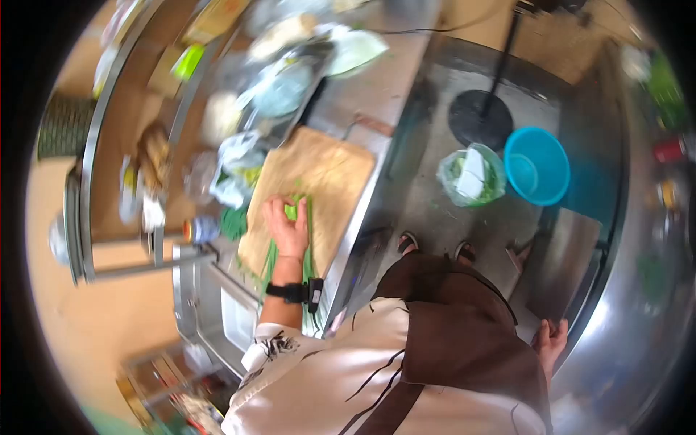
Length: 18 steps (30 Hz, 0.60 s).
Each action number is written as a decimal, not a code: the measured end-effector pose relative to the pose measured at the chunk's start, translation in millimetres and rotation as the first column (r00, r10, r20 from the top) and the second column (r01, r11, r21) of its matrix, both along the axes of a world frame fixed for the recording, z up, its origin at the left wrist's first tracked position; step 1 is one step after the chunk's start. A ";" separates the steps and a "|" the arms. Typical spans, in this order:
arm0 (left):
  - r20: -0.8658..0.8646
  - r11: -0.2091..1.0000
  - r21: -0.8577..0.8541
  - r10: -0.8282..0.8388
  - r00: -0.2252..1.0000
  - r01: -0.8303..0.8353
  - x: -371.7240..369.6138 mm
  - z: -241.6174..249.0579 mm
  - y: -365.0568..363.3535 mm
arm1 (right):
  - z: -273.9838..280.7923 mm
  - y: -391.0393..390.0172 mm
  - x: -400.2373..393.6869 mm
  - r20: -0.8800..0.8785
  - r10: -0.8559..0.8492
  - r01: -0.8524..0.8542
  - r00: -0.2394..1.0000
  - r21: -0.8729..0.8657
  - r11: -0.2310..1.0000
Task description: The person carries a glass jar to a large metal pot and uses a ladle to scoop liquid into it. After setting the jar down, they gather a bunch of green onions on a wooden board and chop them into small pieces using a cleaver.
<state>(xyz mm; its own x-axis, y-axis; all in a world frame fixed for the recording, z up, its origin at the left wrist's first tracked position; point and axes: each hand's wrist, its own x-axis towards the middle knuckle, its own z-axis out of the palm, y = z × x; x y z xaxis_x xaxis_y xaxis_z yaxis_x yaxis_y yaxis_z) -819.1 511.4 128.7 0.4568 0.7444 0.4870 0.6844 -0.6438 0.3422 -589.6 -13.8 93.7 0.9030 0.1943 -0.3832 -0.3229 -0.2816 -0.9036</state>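
My left hand (288, 230) presses down on a bunch of green onions (310, 250) lying on the wooden cutting board (337, 177), its fingers closed round the stalks. Small green bits are scattered near the fingertips. Around my left wrist is a black strap with a small device (313, 293). My right hand (551, 339) is away from the board, low at my right side beside the metal counter edge. Its fingers are apart and loosely bent, with nothing visible in them. Blur softens the details.
Plastic bags (235, 163) of produce crowd the board's far left. A metal sink (210, 301) adjoins it. On the floor stand a blue basin (538, 167), a bag of green scraps (489, 177) and a black round stand base (481, 118). Shelves (134, 138) rise at left; a steel counter (645, 239) runs right.
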 end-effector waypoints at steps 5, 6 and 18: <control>0.047 0.988 -0.143 0.070 0.996 -0.063 -71.9 -26.5 21.2 | -9.8 142.9 46.6 0.234 0.670 -0.618 0.704 -0.263 0.741; 0.043 0.984 -0.170 0.066 0.997 -0.058 -84.3 -29.8 27.2 | 5.6 182.9 41.6 0.284 0.734 -0.667 0.617 -0.306 0.679; -0.086 0.967 -0.250 0.019 0.996 -0.040 -86.7 -65.4 58.4 | 32.1 475.6 -61.4 0.482 0.867 -0.815 -0.127 -0.549 0.186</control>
